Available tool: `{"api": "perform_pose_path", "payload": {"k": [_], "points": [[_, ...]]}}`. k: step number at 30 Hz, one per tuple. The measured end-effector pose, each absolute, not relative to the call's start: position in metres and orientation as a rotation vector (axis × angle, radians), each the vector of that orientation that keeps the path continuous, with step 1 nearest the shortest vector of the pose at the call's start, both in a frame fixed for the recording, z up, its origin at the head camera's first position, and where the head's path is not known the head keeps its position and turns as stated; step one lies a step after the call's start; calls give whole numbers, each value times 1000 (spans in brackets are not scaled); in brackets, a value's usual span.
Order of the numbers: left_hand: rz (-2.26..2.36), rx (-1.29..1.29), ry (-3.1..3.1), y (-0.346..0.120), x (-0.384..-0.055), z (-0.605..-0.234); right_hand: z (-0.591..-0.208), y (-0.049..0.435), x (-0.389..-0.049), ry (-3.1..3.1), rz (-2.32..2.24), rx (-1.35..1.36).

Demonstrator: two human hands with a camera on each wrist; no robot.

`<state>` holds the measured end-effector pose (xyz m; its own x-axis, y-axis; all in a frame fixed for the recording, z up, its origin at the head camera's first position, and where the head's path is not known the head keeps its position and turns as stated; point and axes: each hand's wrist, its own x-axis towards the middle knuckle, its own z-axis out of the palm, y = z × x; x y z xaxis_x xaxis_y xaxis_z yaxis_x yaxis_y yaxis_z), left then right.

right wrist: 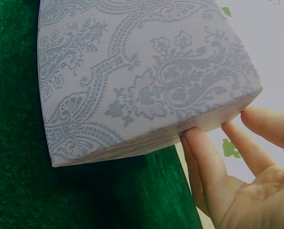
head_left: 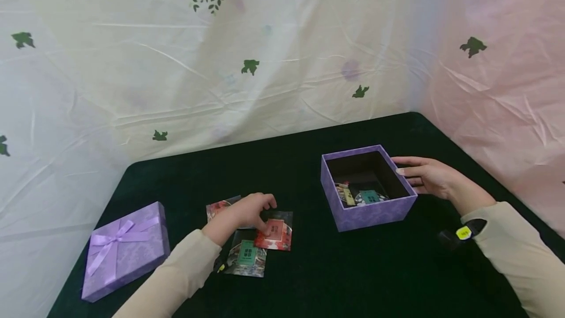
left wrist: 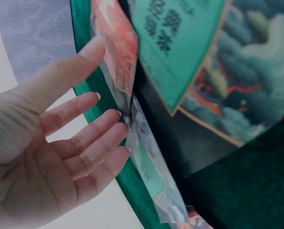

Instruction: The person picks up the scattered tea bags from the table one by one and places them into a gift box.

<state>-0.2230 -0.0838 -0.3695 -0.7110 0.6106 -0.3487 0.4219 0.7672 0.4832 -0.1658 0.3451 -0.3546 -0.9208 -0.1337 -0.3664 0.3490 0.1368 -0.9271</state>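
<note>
In the head view, my left hand is over a small pile of flat, glossy packets, its thumb touching a packet with a red label. Its fingers spread loosely in the left wrist view. Partly under that packet lies one with a green label; another reddish packet is mostly hidden behind the hand. To the right, my right hand rests its fingertips against the right side of an uncovered purple box. Inside the box are packets with a yellow label and a green label.
A purple box lid with a ribbon bow lies at the left of the dark green tablecloth. Behind the table hangs a pale cloth with leaf prints, and a pinkish one at the right.
</note>
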Motion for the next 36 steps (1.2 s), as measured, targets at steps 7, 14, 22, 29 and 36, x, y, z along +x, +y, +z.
{"api": "perform_pose_path", "payload": {"k": [7,14,22,29,36], "points": [[449,807,2472,-82,-225,-375,-354,345,-166,2067,-1840,200],[445,783,2456,-79,-226,-373,-354,346,-165,2060,-1854,207],[392,785,2457,-75,-228,-374,-353,344,-164,2046,-1863,208],[404,801,2426,-77,-227,-375,-353,344,-164,2039,-1857,207],[462,811,2390,-80,-229,-376,-353,344,-165,2044,-1862,213]]}}
